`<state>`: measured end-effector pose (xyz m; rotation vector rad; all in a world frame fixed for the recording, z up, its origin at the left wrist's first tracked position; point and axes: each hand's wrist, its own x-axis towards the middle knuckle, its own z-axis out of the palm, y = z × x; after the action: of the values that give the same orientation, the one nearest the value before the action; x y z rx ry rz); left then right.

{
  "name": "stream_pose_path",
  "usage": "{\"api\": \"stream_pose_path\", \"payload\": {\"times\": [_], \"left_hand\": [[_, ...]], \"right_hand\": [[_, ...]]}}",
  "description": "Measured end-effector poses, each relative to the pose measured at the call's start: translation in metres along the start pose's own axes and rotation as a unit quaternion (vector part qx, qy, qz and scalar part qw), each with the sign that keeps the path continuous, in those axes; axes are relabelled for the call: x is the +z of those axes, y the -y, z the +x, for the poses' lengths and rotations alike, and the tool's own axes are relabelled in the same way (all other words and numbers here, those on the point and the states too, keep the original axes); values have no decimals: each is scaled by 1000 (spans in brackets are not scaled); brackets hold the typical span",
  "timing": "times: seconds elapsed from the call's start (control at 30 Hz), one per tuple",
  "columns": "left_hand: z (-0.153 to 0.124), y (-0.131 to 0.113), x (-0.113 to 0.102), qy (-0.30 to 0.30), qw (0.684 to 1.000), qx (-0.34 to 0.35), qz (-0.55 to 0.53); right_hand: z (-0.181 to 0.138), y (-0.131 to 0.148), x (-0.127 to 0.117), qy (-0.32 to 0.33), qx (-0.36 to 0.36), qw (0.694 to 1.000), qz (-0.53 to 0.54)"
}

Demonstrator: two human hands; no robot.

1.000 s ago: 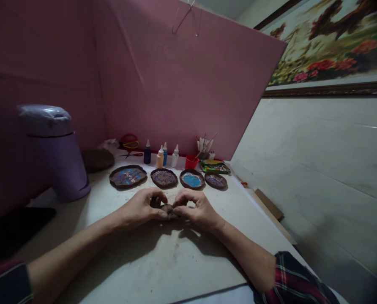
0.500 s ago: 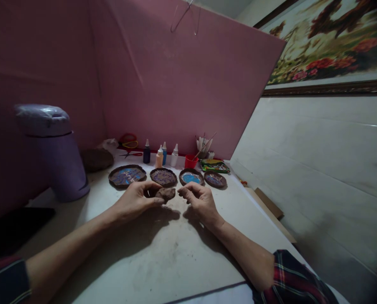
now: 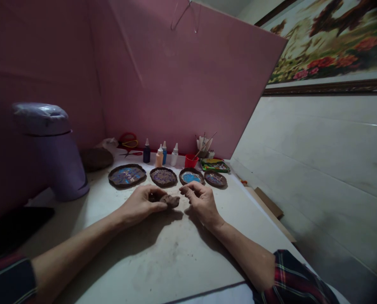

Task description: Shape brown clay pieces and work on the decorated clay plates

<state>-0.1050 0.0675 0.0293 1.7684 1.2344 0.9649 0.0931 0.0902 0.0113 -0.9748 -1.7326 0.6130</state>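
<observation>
A small lump of brown clay [image 3: 172,201] is pinched between the thumb and fingers of my left hand [image 3: 144,202], just above the white table. Its right end sticks out toward my right hand [image 3: 201,200]. The fingertips of that hand are drawn together in a pinch, a short gap away from the clay; anything between them is hidden or too small to name. Behind my hands stand shallow brown clay dishes with painted insides: a wide one [image 3: 127,175], a purple-flecked one [image 3: 163,177], one with a blue middle [image 3: 191,177] and a small one [image 3: 215,179].
A purple canister [image 3: 60,160] stands at left, with a big clay mass [image 3: 97,159] beside it. Along the back are scissors [image 3: 131,153], several paint bottles [image 3: 159,156], a red cup [image 3: 191,161] holding a brush and a green packet [image 3: 215,165]. A pink panel [image 3: 176,84] closes the back.
My left hand has shifted slightly right and nearer to me with the clay lump, turning it a little. My right hand has barely moved and keeps its pinch.
</observation>
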Motion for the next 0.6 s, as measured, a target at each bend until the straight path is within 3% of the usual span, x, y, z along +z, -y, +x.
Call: {"api": "stream_pose_path", "payload": {"times": [0.1,0.23,0.37,0.6], "left_hand": [[2,0,-5,-76,993,-24,-89],[5,6,-12,-165,976,-28,-139],[6,8,-16,-192,969,-30,-154],[7,8,-17,-209,964,-29,-160]], "right_hand": [[-1,0,-1,42,-64,992,-100],[-4,2,-3,168,-179,942,-227],[-4,7,-6,232,-257,895,-280],[-2,14,-8,279,-297,869,-281]]}}
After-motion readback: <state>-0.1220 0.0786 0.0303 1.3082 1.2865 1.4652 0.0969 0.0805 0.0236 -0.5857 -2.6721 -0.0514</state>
